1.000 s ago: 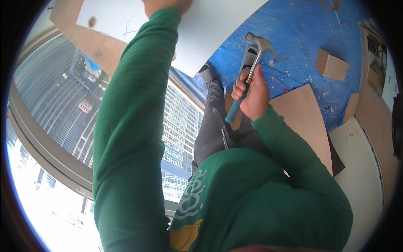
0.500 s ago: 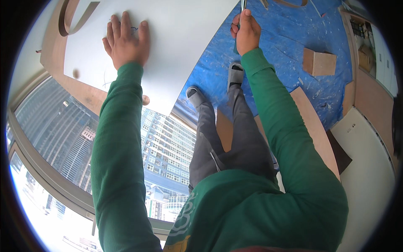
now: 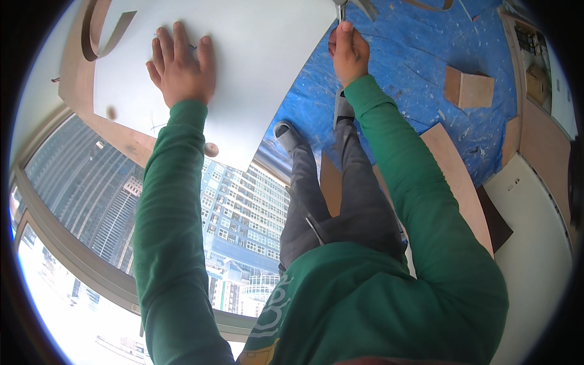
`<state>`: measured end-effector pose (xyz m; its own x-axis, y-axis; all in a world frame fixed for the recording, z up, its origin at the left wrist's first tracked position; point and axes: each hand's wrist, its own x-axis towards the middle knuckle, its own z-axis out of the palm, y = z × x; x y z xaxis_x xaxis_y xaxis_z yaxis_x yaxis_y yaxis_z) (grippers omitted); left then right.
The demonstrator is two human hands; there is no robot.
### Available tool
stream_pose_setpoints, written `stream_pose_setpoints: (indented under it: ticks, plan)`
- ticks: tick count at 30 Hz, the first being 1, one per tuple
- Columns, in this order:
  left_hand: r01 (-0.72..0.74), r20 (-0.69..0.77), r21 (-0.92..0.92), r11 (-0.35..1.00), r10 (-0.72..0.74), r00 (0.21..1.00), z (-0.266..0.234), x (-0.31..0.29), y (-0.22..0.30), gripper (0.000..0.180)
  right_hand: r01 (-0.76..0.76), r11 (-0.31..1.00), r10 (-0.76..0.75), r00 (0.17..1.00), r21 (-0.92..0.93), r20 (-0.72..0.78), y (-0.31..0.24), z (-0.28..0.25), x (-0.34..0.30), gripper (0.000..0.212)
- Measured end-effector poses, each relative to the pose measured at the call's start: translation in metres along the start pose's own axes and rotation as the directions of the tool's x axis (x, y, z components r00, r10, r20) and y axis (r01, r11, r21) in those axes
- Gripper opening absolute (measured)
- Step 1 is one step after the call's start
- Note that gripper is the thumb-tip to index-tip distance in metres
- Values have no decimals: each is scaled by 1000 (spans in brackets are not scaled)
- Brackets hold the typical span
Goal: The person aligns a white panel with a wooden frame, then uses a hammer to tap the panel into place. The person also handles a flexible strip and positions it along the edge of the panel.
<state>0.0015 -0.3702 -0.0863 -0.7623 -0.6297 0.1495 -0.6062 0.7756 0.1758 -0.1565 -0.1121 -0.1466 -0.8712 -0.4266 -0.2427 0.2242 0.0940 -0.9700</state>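
Observation:
My left hand [image 3: 182,70] lies flat with spread fingers on a large white board [image 3: 261,55], beside some short pen marks. Over the board's right edge, my right hand [image 3: 350,55] is closed around the handle of a claw hammer [image 3: 365,8]. Its metal head shows at the top rim, partly cut off, and most of the handle is hidden in the fist. A curled brown strip [image 3: 119,33] rests at the board's far left. Near my left forearm is a small round wooden-looking piece [image 3: 211,149], with a blurred brown spot [image 3: 111,112] farther left.
Blue sheeting [image 3: 407,55] covers the floor to the right, with a brown box-like block [image 3: 468,88] on it. A curved wooden panel [image 3: 453,173] leans near my right arm. Windows [image 3: 243,213] run along the left, below the board's near edge.
My right hand has shifted slightly left with the hammer, and more of its head now shows. The left hand stays flat on the board. The view has shifted a little.

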Motion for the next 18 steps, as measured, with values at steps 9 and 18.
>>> stream_pose_setpoints:
  ticks: [9,18]
  plan:
    - [-6,33,0,1000,6,999,-5,1,-1,73,30,999,-30,999,-12,-25,-14,0,14,61]
    - [-14,32,11,1000,13,999,-2,0,1,73,31,990,-20,996,-136,83,-8,0,-11,56]
